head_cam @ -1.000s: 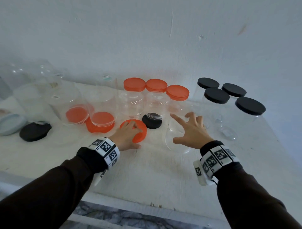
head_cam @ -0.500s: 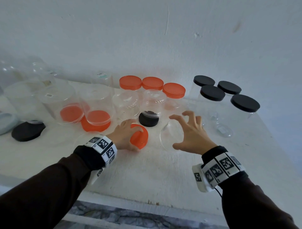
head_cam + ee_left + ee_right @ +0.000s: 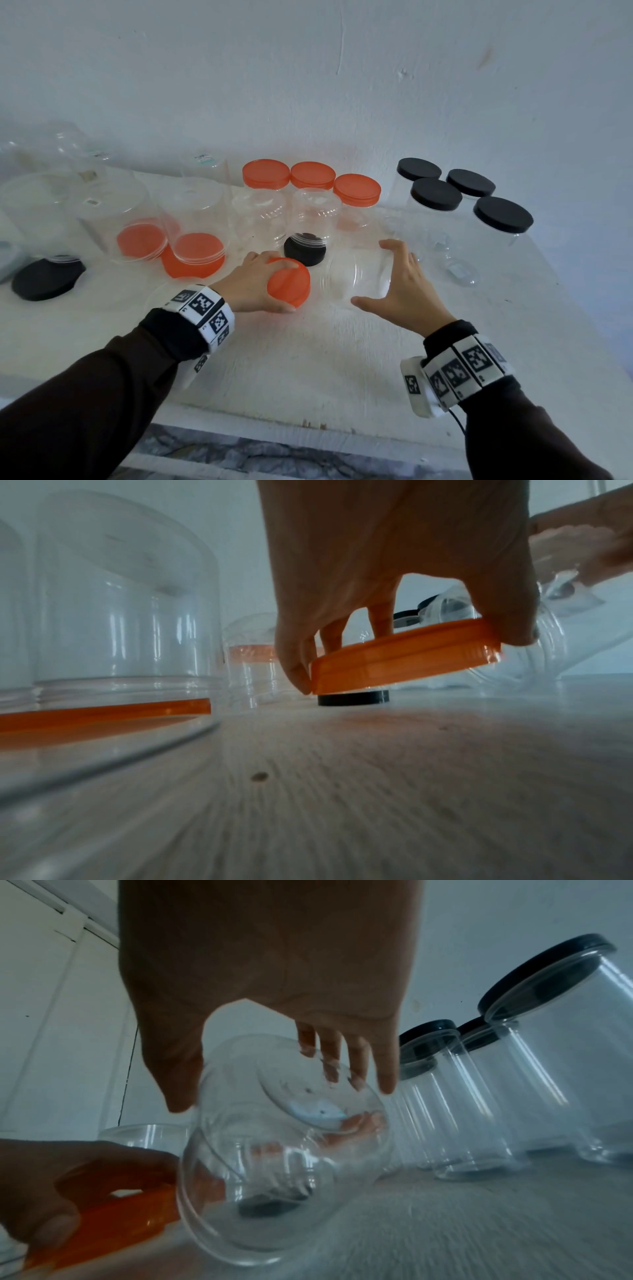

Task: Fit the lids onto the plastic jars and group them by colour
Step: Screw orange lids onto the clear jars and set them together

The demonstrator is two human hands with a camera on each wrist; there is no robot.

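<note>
Clearly the clear jar (image 3: 356, 277) is a light, thin-walled, slick thing that may flex or slip if squeezed hard, so the place to take it is around its body, thumb one side and fingers the other. It sits tipped towards the person near the middle of the white table (image 3: 308, 370), between both hands. The right hand (image 3: 400, 294) spreads wide around it, thumb on the near wall, fingertips on the far one. The left hand (image 3: 253, 286) pinches the orange lid (image 3: 289, 281) by its rim (stiff, ridged, easy to hold), lifted and tilted, just beside the jar's mouth, not yet on it.
</note>
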